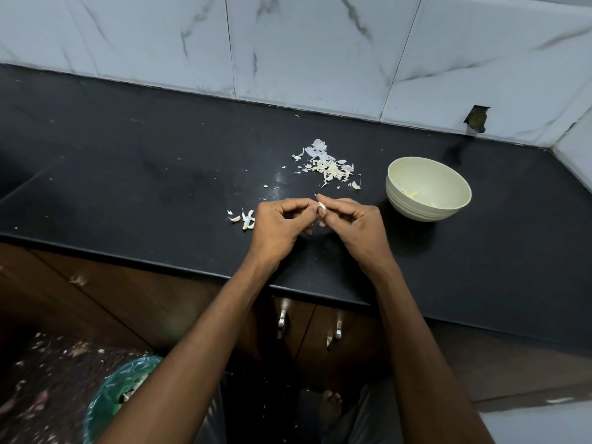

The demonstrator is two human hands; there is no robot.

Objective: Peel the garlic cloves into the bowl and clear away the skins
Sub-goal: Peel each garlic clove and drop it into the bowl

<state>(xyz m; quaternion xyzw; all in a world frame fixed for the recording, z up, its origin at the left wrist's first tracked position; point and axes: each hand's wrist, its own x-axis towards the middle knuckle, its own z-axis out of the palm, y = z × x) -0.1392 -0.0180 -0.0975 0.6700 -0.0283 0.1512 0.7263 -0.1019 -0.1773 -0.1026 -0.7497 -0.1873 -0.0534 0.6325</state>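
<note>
Two hands meet over the black counter (128,161), near its front edge. Left hand (278,225) and right hand (352,225) both pinch one garlic clove (321,206) between curled fingertips, held just above the surface. Bowl (428,187) sits at 3 o'clock from the hands, near but apart, with pale peeled pieces inside. Pile of skins (330,166) lies at 12 o'clock, between the hands and the tiled wall (304,43). Few unpeeled cloves (245,218) lie at 9 o'clock, just beside the left hand. Wide bare counter stretches left toward 9 and 10 o'clock. Bin with green liner (128,389) stands on the floor at 7 o'clock, below the counter edge.
</note>
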